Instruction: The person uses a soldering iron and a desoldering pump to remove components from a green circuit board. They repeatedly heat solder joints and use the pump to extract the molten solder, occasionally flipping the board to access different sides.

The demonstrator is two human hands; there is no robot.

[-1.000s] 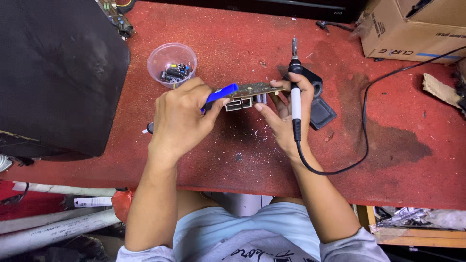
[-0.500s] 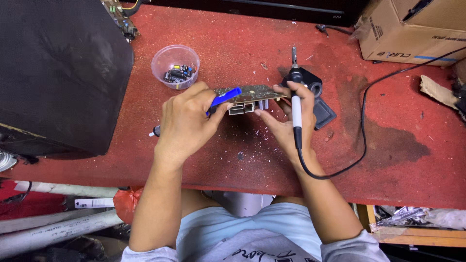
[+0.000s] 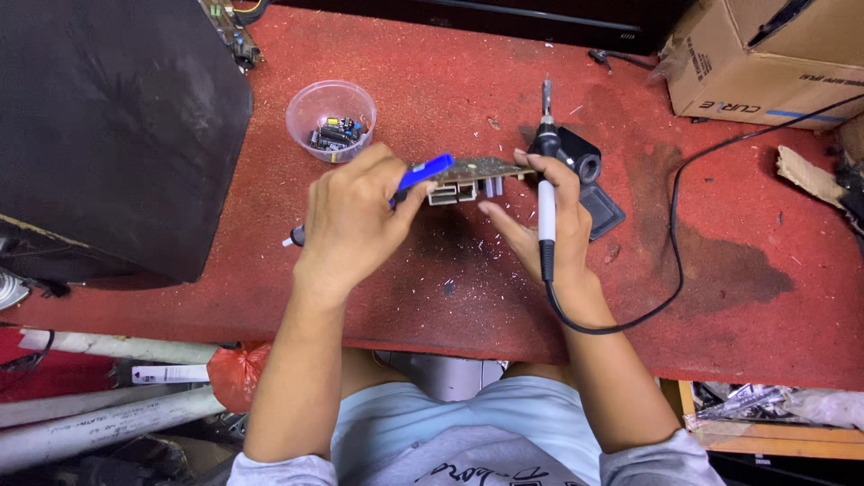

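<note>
- My left hand grips a glossy blue plastic tool handle.
- My right hand holds a smooth white-and-black plastic soldering iron — metal tip.
- Rough, matt red felt-like tabletop; clear glossy plastic cup; matt brown cardboard box.

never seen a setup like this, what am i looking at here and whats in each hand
This is a single view from a camera worn on a person's head, looking down at their own two bare hands over a red worktable.

The left hand grips a blue-handled tool, with its pale tip poking out on the far side of the hand. The right hand holds a soldering iron with a white grip, tip pointing away from the person, and its black cord loops across the table. Between both hands sits a small circuit board, lifted off the table.

Also on the table: a clear plastic cup of small electronic parts, a black stand behind the iron, a large black box on the left, and a cardboard box far right.
</note>
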